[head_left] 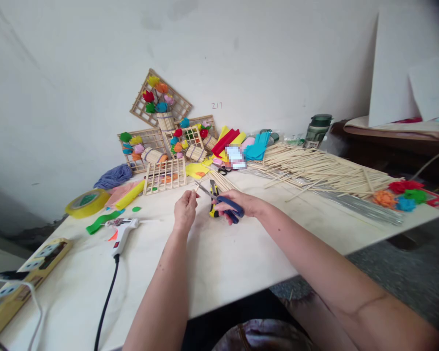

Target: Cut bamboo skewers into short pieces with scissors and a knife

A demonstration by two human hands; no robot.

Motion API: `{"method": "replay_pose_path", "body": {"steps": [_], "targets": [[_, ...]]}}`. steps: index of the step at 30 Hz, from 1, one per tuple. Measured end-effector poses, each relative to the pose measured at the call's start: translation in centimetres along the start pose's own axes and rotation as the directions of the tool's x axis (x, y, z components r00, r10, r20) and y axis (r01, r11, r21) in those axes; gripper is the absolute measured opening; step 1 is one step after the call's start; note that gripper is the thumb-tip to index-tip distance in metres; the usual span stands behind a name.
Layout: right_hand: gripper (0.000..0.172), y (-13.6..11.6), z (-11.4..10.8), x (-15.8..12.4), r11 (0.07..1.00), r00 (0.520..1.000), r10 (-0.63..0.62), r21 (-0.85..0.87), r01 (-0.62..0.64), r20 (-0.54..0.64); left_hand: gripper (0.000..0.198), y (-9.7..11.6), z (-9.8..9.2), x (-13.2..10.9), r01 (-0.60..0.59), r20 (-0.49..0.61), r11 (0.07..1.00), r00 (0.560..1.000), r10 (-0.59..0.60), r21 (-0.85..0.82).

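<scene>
My left hand [185, 209] is closed in a pinch on a short thin wooden stick [196, 187] held up over the white table [219, 263]. My right hand [237, 204] grips blue-handled scissors [225, 201], whose open blades point left toward the stick's tip. A yellow-and-black utility knife [213, 197] lies on the table just behind the scissors, between the two hands.
A white glue gun [121, 234] with a black cord lies left of my hands, near a yellow tape roll [88, 202] and a power strip [32, 265]. Stick lattices with paper flowers [160, 105] lean on the wall. A big pile of sticks [322, 168] and loose flowers [404, 195] lie on the right.
</scene>
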State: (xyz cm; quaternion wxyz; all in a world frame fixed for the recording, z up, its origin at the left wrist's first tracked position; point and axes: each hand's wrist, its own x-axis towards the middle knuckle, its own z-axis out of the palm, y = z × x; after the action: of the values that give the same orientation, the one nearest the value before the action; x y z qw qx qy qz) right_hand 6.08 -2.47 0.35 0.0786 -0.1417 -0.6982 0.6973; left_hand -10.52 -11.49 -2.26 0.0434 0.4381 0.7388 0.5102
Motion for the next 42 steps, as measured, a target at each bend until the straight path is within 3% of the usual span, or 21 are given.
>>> {"method": "replay_pose_path", "body": {"steps": [6,10,12,14,15,17,19,20,22,25,29,31,33,35,36,38,40,42], "targets": [[0.032,0.6,0.1,-0.3,0.998,0.998,-0.001,0.057,-0.002,0.055,0.04,0.1,-0.7,0.2,-0.016,-0.003,0.979,1.0,0.017,0.201],[0.031,0.2,-0.6,-0.7,0.999,0.999,0.025,0.033,-0.026,0.039,0.042,-0.2,-0.6,0.2,-0.008,0.0,0.974,1.0,0.009,0.227],[0.032,-0.4,-1.6,-1.0,0.998,1.0,0.025,-0.054,-0.026,-0.004,0.042,-0.5,-0.5,0.3,0.038,-0.028,0.974,0.999,-0.033,0.222],[0.034,-0.9,-3.1,-1.3,0.977,0.986,-0.018,-0.213,-0.018,-0.163,0.043,-0.8,-0.4,0.3,0.09,-0.056,0.971,0.995,-0.079,0.224],[0.035,-1.0,-3.9,-1.3,0.946,0.955,-0.042,-0.32,-0.057,-0.295,0.043,-0.9,-0.3,0.4,0.103,-0.061,0.97,0.994,-0.092,0.221],[0.037,-1.0,-5.5,-1.2,0.787,0.811,-0.114,-0.551,-0.279,-0.573,0.043,-1.0,-0.1,0.4,0.096,-0.038,0.975,0.995,-0.091,0.2],[0.037,-0.7,-6.6,-0.9,0.547,0.674,-0.182,-0.643,-0.536,-0.716,0.044,-1.1,0.3,0.4,0.072,0.007,0.983,0.997,-0.074,0.166],[0.037,-0.4,-7.0,-0.7,0.456,0.646,-0.186,-0.647,-0.61,-0.74,0.043,-1.1,0.5,0.4,0.059,0.03,0.986,0.997,-0.064,0.157],[0.036,0.2,-7.5,-0.3,0.349,0.645,-0.143,-0.648,-0.677,-0.751,0.04,-1.0,0.9,0.4,0.028,0.069,0.985,0.997,-0.04,0.168],[0.033,1.1,-7.7,0.4,0.29,0.663,-0.088,-0.656,-0.697,-0.743,0.033,-0.6,1.2,0.3,-0.022,0.121,0.973,0.993,-0.006,0.232],[0.027,1.5,-7.6,0.6,0.218,0.658,-0.229,-0.696,-0.684,-0.718,0.03,-0.2,1.3,0.1,-0.047,0.142,0.969,0.99,0.012,0.242],[0.024,1.1,-6.9,0.5,0.301,0.642,-0.345,-0.728,-0.615,-0.685,0.029,0.0,1.5,0.0,-0.052,0.129,0.981,0.991,0.028,0.187],[0.029,0.4,-5.4,0.6,0.517,0.641,-0.409,-0.744,-0.424,-0.65,0.029,0.4,1.7,-0.2,-0.058,0.092,0.993,0.995,0.049,0.098],[0.035,-0.2,-3.2,1.2,0.8,0.727,-0.346,-0.591,-0.102,-0.593,0.031,0.9,2.0,-0.5,-0.066,0.058,0.998,0.996,0.066,-0.01],[0.038,-0.4,-2.0,1.6,0.911,0.766,-0.316,-0.405,0.081,-0.559,0.031,1.1,2.1,-0.6,-0.07,0.059,0.996,0.996,0.073,-0.062],[0.04,-0.6,0.3,2.5,0.935,0.82,-0.316,-0.013,0.353,-0.477,0.032,1.7,2.3,-0.9,-0.068,0.071,0.987,0.994,0.079,-0.143],[0.038,-0.4,1.9,3.5,0.864,0.844,-0.3,0.249,0.438,-0.444,0.034,2.1,2.5,-1.1,-0.058,0.082,0.983,0.994,0.073,-0.173],[0.037,-0.2,2.8,4.3,0.807,0.847,-0.264,0.375,0.456,-0.462,0.035,2.3,2.7,-1.3,-0.045,0.084,0.987,0.995,0.058,-0.153]]}}
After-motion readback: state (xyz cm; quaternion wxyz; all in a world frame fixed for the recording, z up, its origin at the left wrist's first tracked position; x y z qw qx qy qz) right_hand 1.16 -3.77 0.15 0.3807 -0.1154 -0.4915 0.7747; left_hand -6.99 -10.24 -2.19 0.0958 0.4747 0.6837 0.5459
